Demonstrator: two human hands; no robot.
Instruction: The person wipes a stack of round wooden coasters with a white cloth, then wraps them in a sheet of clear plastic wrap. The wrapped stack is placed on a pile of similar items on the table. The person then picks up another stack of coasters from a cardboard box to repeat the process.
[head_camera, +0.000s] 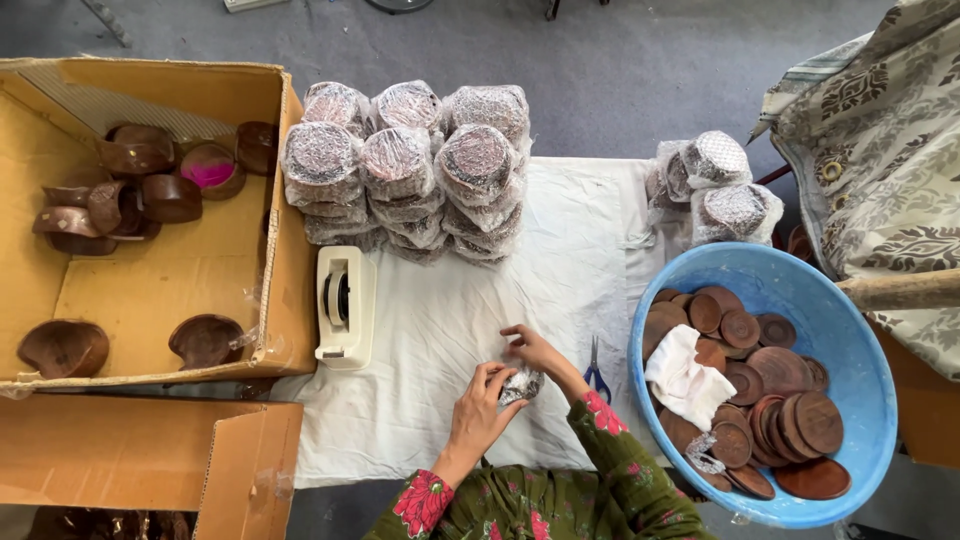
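Observation:
My left hand and my right hand are together on a small bundle wrapped in clear plastic film, held just above the white cloth. My left hand grips its near side and my right hand's fingers pinch its top. What is inside the wrap is hidden. Both sleeves are green with red flowers.
A cream tape dispenser stands left of my hands, blue-handled scissors to the right. Stacks of wrapped round items sit at the back. A blue tub holds several brown wooden discs and a white rag. Cardboard boxes with brown bowls stand left.

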